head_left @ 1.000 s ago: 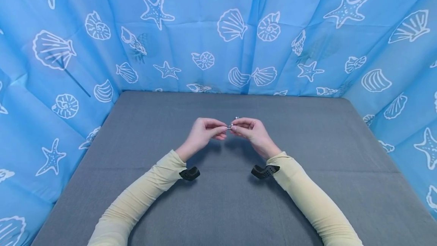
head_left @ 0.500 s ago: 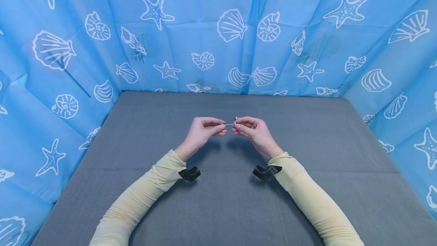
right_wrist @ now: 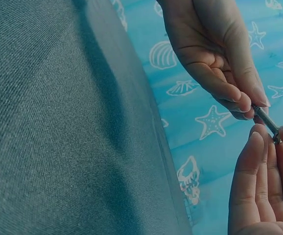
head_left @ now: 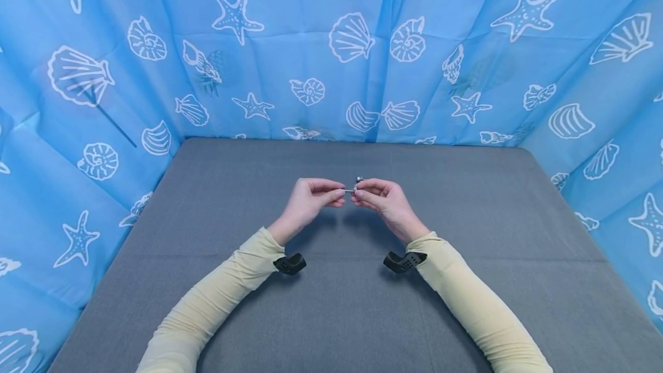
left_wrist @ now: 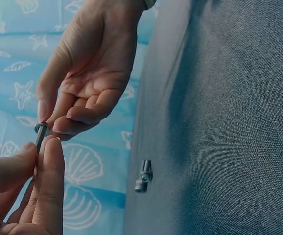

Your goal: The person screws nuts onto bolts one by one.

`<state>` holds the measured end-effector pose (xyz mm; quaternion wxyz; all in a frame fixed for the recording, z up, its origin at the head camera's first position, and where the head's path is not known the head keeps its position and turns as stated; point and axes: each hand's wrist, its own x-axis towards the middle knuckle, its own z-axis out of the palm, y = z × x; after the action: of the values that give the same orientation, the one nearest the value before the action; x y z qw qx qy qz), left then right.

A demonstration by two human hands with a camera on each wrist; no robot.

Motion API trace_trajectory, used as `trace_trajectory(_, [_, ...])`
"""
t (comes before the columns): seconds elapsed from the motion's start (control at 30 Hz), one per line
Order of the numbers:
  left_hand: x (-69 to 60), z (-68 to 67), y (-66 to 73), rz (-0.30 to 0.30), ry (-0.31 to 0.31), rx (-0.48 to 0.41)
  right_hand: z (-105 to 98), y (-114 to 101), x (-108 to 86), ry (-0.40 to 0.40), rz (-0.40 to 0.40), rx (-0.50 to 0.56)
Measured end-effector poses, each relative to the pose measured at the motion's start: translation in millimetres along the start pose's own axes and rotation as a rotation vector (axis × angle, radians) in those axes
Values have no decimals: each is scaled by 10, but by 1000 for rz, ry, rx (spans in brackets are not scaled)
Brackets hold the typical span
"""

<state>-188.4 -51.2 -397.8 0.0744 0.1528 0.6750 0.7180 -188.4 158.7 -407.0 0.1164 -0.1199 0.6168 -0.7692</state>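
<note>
A thin threaded metal bolt [right_wrist: 267, 119] spans the gap between the two hands, held above the table. My left hand [head_left: 311, 199] pinches one end of its shaft between thumb and fingertips. At the other end, my right hand [head_left: 387, 200] pinches a small ring-like nut [left_wrist: 41, 127] on the bolt; the fingertips partly hide it. In the left wrist view, several small metal pieces [left_wrist: 144, 175], bolt-like, lie on the table. One metal end [head_left: 359, 179] of these shows just beyond my right fingers in the head view.
A grey cloth covers the table [head_left: 331, 304]. Blue curtains [head_left: 305, 45] with white shell and starfish prints hang behind it and at both sides. Black wrist mounts [head_left: 404, 261] sit at the ends of the pale sleeves [head_left: 461, 286].
Both hands first drew slightly apart, baring more of the bolt's shaft, then the left came back a little to the right. The pinch of both hands on bolt and nut continues.
</note>
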Motion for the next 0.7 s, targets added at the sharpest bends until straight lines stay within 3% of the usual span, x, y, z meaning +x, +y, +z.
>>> trace_trajectory(0.3, [5, 8, 12, -8, -13, -29, -13, -2, 2, -6, -13, -43])
trace_trajectory(0.53, [2, 2, 35, -53, -25, -39, -22, 10, 5, 16, -16, -86])
trace_trajectory(0.7, [8, 8, 25, -60, -35, 6, -23, 10, -5, 28, -22, -118])
